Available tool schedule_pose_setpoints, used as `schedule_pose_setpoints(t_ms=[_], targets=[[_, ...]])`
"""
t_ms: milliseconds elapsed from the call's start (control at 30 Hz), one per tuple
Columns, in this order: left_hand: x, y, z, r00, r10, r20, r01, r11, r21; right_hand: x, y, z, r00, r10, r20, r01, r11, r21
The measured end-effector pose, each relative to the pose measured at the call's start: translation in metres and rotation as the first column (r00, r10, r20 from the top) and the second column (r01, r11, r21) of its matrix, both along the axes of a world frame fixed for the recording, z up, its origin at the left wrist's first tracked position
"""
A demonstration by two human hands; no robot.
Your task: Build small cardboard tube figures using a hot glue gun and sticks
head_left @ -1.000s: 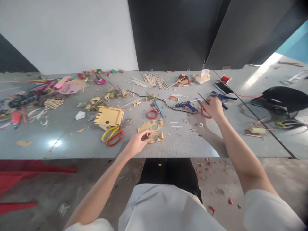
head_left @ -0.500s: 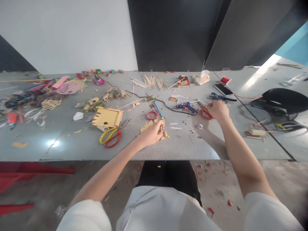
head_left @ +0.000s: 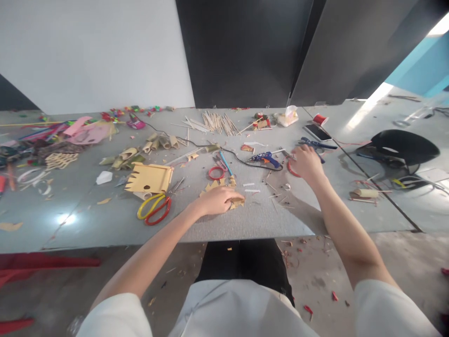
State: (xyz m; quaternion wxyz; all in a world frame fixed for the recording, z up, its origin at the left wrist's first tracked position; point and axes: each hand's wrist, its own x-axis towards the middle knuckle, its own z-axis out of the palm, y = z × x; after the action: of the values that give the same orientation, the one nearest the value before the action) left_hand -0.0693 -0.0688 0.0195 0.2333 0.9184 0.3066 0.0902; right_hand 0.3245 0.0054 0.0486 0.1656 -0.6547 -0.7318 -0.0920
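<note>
Head view: the left hand (head_left: 216, 200) lies palm-down near the front edge of the desk (head_left: 252, 220), its fingers curled over a jagged yellow cardboard cutout (head_left: 214, 186) and pressing it flat. The cutout's toothed edge shows past the knuckles and a corner peeks out at the fingertips — whether the hand truly grips it or only rests on it, I cannot tell. Just to the left, toward the same front edge, lie yellow-and-red scissors (head_left: 153, 209), and behind them a larger yellow cardboard piece (head_left: 149, 178) with a notched side.

The right hand (head_left: 306, 163) reaches farther back, toward the right half of the desk, with its fingers bent over a red ring (head_left: 291, 169); only an arc of the ring shows at the hand's left side, and the fingers touch it — a closed grasp cannot be made out. Just left of this hand lies a blue glue gun (head_left: 264, 158) with its black cord trailing toward the back edge. Beyond the hand lie blue-handled pliers (head_left: 315, 143) and a phone (head_left: 316, 132).

Between the two hands, a second red ring (head_left: 216, 172) lies flat beside a blue pen (head_left: 224, 163). A heap of wooden sticks (head_left: 217, 121) lies near the back edge.
</note>
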Motion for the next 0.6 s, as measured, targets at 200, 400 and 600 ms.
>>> schedule_pose_setpoints(t_ms=[200,400,600], targets=[[0.001,0.0,0.005,0.999,0.028,-0.028,-0.028,0.999,-0.028,-0.095,-0.053,-0.001,0.469,0.858,-0.209,-0.883,0.453,-0.123],[-0.013,-0.001,0.007,0.993,0.106,0.042,-0.098,0.982,-0.161,-0.126,-0.072,-0.032,0.336,0.941,-0.03,-0.933,0.329,-0.148],[-0.018,0.0,0.017,0.971,0.198,0.132,-0.154,0.945,-0.287,-0.129,-0.068,-0.036,0.325,0.945,-0.033,-0.94,0.319,-0.118]])
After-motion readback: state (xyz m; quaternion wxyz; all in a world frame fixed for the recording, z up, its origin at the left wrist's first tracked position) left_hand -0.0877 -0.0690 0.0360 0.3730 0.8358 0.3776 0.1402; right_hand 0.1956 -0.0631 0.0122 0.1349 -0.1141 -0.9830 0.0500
